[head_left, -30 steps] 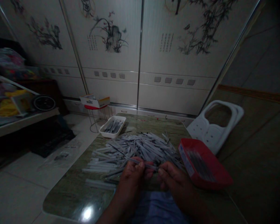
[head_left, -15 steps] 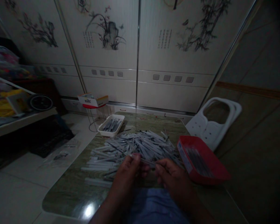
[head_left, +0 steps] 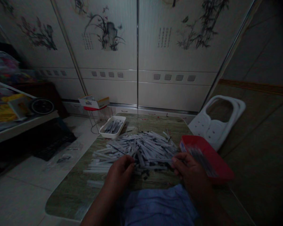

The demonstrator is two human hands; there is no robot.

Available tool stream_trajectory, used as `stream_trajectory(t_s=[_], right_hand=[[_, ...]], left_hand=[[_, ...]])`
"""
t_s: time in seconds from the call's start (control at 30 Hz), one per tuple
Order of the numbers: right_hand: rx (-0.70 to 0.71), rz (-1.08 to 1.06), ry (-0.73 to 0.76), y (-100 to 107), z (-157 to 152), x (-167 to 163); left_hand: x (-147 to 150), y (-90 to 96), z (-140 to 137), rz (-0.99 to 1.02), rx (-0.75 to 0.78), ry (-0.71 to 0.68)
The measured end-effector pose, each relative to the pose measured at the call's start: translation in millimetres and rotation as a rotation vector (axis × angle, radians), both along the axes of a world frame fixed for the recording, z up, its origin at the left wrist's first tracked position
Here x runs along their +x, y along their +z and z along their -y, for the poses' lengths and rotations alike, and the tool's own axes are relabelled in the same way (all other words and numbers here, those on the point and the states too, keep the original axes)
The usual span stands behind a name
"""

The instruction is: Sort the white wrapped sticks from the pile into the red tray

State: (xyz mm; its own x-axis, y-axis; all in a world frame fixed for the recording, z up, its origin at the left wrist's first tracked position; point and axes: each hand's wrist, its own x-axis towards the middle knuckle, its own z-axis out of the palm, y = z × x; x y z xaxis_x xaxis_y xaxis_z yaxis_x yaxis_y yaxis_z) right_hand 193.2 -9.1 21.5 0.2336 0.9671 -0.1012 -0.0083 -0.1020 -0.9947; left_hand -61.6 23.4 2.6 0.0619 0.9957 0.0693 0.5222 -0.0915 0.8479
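A heap of slim whitish pen barrels (head_left: 141,144), with dark pieces mixed in, lies across the table in the head view. My left hand (head_left: 120,171) is at the heap's near left side, thumb and fingers pinched together; whatever they hold is too small and dim to name. On the right, my right hand (head_left: 190,168) is closed around the end of a slim pale pen barrel (head_left: 160,160) pointing left, in front of the heap. Beside that hand stands a red basket (head_left: 223,161) with several clear pen-like sticks (head_left: 201,160) in it.
A white tray (head_left: 109,135) of dark-tipped pens stands at the table's far left. Blue cloth (head_left: 155,205) covers my lap at the near edge. A folded white chair (head_left: 211,125) leans at right; a red stool (head_left: 95,108) bears an open box (head_left: 91,103).
My hands, which were close together on a clear slim piece, have moved apart. The left went left and the right went right, toward the red basket.
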Motion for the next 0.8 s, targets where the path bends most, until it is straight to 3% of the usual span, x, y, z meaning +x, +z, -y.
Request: stream_trajectory(t_s=[0.1, 0.2, 0.5, 0.63, 0.8], right_hand=[[0.005, 0.026, -0.014, 0, 0, 1], [0.015, 0.051, -0.018, 1, 1, 1], [-0.002, 0.022, -0.024, 5, 2, -1], [0.006, 0.013, -0.024, 7, 3, 0], [0.009, -0.009, -0.024, 12, 7, -4]], left_hand=[[-3, -6.3, 0, -0.298, 0.074, -0.131], [-1, -9.6, 4, -0.472, 0.145, -0.204], [8, -11.1, 6, -0.623, 0.190, -0.204], [7, -12.2, 5, -0.462, 0.172, -0.193], [6, -6.1, 4, 0.185, 0.004, -0.058]])
